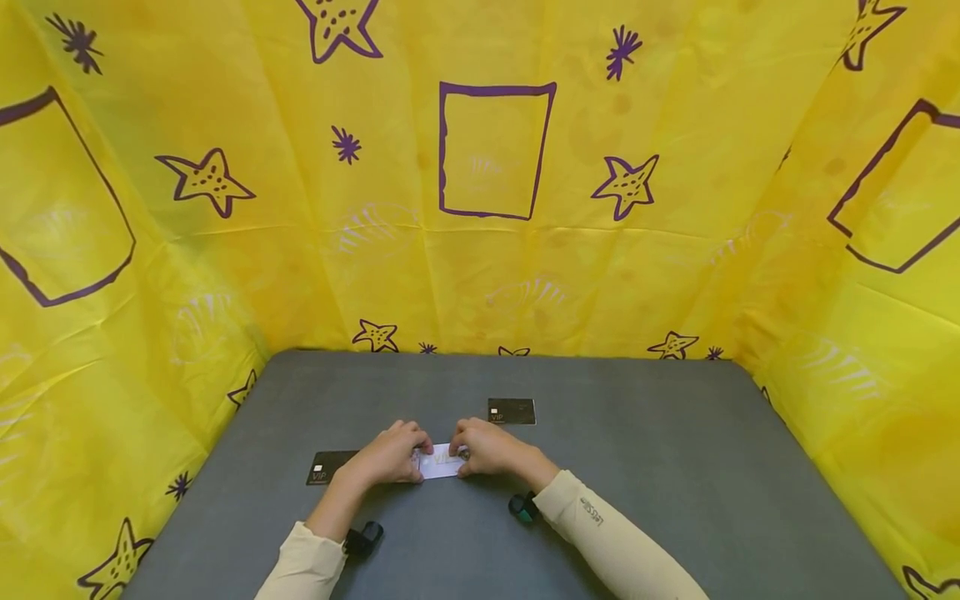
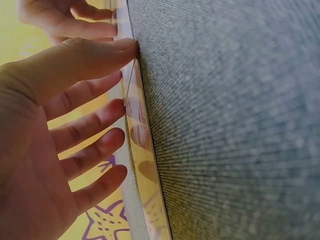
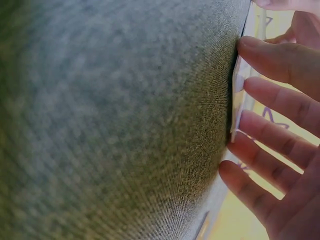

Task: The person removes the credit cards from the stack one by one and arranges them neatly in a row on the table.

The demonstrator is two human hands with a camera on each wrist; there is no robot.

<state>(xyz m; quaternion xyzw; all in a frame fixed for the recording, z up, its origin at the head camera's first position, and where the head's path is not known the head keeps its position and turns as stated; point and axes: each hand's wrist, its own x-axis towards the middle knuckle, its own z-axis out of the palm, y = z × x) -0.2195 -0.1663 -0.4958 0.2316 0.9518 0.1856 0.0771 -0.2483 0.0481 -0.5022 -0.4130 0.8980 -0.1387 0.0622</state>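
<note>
A white card (image 1: 440, 465) with pale lettering lies flat on the grey table between both hands. My left hand (image 1: 388, 454) pinches its left end, thumb at the near edge and fingertips at the far one. At the right end, my right hand (image 1: 491, 447) grips it the same way. Beside the left hand is a black card (image 1: 330, 468) marked VIP, its right part hidden behind that hand. In the left wrist view the thumb (image 2: 100, 57) presses at the card's edge; the right wrist view shows the right thumb (image 3: 275, 57) likewise.
Another black VIP card (image 1: 513, 411) lies just beyond the right hand. The grey table (image 1: 637, 433) is enclosed at the back and sides by yellow cloth (image 1: 487, 275) with purple star drawings. Dark wrist devices (image 1: 364, 540) hang beneath both forearms.
</note>
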